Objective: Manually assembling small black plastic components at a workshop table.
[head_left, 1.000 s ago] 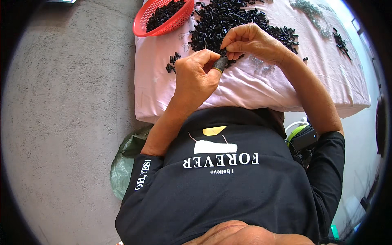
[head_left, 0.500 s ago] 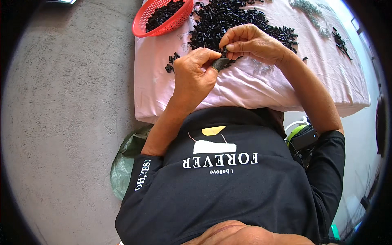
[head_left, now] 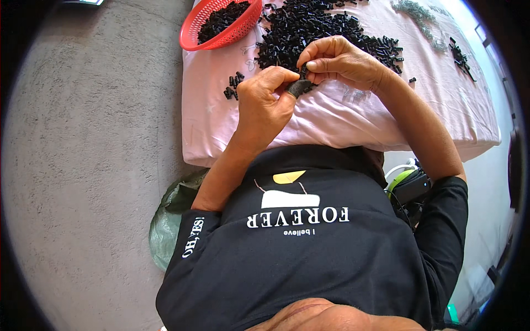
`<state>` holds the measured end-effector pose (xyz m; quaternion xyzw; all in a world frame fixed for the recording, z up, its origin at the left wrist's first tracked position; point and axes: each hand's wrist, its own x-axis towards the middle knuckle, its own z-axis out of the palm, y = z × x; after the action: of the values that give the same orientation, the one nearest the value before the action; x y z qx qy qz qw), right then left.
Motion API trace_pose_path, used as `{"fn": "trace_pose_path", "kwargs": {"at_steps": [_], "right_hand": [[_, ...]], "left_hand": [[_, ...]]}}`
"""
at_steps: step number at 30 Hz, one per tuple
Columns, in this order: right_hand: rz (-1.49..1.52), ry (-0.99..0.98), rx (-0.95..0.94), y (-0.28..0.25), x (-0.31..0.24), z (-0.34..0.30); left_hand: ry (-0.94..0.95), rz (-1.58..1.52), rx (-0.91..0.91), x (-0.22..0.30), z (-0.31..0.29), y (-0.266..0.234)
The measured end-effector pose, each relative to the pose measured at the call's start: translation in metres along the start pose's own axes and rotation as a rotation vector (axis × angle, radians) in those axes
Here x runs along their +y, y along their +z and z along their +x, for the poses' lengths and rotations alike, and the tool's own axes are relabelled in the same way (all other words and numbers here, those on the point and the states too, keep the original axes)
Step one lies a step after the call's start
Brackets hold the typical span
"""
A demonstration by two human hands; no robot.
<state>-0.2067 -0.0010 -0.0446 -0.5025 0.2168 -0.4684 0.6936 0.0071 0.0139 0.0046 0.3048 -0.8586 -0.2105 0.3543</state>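
Thumb and fingers of my left hand (head_left: pixel 265 105) are closed in a pinch, and a dark cover (head_left: pixel 298 88) sits on the thumb. Close against it, my right hand (head_left: pixel 343 65) pinches too. Between the fingertips is a small black plastic piece (head_left: pixel 303 70), mostly hidden by the fingers; I cannot tell how much of it each hand grips. Just beyond the hands spreads a large pile of similar black pieces (head_left: pixel 292 30). Below the right hand lie several small clear pieces (head_left: pixel 356 95) on the pink cloth (head_left: pixel 212 127).
A red plastic basket (head_left: pixel 241 36) holding more black pieces stands at the far left. Small black clusters lie at the left (head_left: pixel 232 86) and far right (head_left: pixel 460 59). Greyish clear pieces (head_left: pixel 417 17) are heaped at the back right. A green plastic bag (head_left: pixel 165 234) is beside me on the floor.
Both hands have shifted very slightly, keeping their pinch at the same spot. Nothing else has visibly moved.
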Motion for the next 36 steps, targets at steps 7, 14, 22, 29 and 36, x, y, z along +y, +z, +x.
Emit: {"fn": "trace_pose_path", "kwargs": {"at_steps": [7,14,22,29,36], "right_hand": [[-0.056,-0.012,-0.053,-0.005,0.002,0.001],[-0.056,0.001,-0.063,-0.003,0.003,0.002],[0.009,0.002,-0.07,-0.004,0.006,0.003],[0.006,0.033,-0.051,0.004,0.0,0.002],[-0.007,0.018,-0.067,0.004,0.002,0.002]], "left_hand": [[-0.017,-0.039,0.022,0.001,0.0,0.004],[0.015,0.019,0.05,-0.005,0.001,0.006],[0.016,-0.027,0.035,-0.003,0.003,0.006],[0.08,-0.026,-0.022,-0.001,0.006,0.002],[0.067,-0.044,-0.072,0.0,0.008,0.001]]}}
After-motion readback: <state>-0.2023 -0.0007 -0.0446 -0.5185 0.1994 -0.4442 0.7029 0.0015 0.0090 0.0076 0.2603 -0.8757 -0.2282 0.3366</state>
